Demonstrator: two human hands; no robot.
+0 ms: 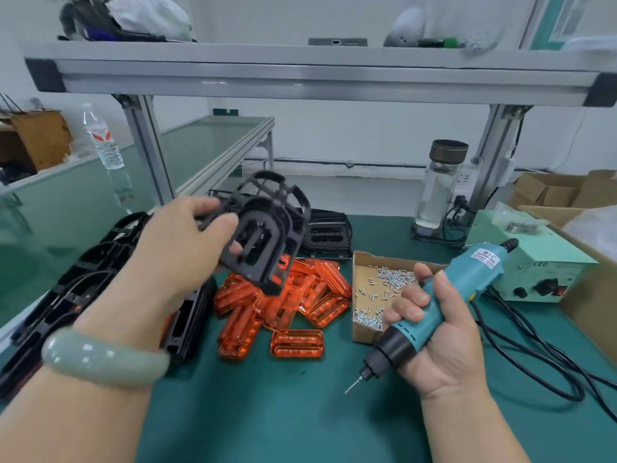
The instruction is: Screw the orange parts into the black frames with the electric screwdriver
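The left hand (180, 242) grips an empty black frame (263, 228), the right hand (437, 332) grips the electric screwdriver (444, 295); orange parts (283, 305) between them seem unfitted.

Location type: light-assembly workshop, single bench station.

Reference item: the cardboard screw box (364, 333), which holds loose small screws and sits on a green bench mat (267, 412).

- Left of the box: a pile of identical orange parts (310, 295).
- Further left: stacked black frames (83, 279).
- Right of the box: a corded electric screwdriver (467, 279) and a pale green power unit (534, 272).
- Above the box: an aluminium-profile shelf (300, 78).
- Far right, behind the box: open cartons (551, 192).
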